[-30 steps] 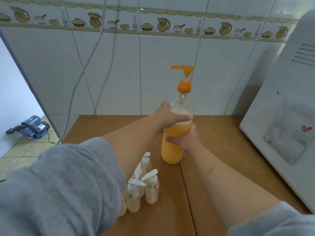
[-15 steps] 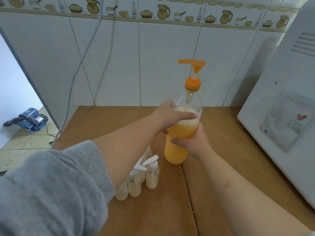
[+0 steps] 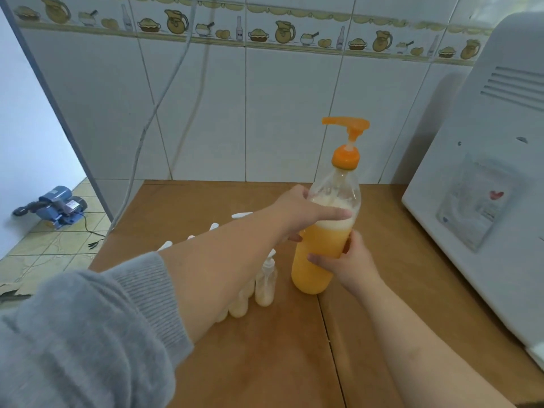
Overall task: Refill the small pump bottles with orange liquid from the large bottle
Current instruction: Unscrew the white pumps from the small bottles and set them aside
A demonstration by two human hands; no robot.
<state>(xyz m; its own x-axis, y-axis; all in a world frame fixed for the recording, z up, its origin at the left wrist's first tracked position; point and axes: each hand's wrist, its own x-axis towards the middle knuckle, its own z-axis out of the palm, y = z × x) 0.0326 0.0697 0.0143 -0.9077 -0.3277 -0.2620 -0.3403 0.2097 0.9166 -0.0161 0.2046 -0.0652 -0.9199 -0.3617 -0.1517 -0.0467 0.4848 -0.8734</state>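
Observation:
The large clear bottle (image 3: pixel 319 248) holds orange liquid with a foamy top and carries an orange pump head (image 3: pixel 347 134). It stands upright on the wooden counter (image 3: pixel 265 348). My left hand (image 3: pixel 300 213) grips its upper part at the foam line. My right hand (image 3: pixel 350 260) wraps the lower body from the right. Several small pump bottles (image 3: pixel 265 284) with white pumps and pale liquid stand left of it, mostly hidden under my left forearm.
A white appliance (image 3: pixel 485 201) fills the right side of the counter. Tiled wall (image 3: pixel 288 113) stands close behind. A grey cable (image 3: pixel 153 113) hangs down the wall at left. A blue pump motor (image 3: pixel 56 206) sits on the floor beyond the counter's left edge.
The view has shifted a little, so the bottle sits further right in frame. Both hands keep their hold on the large bottle, which stays upright on the counter.

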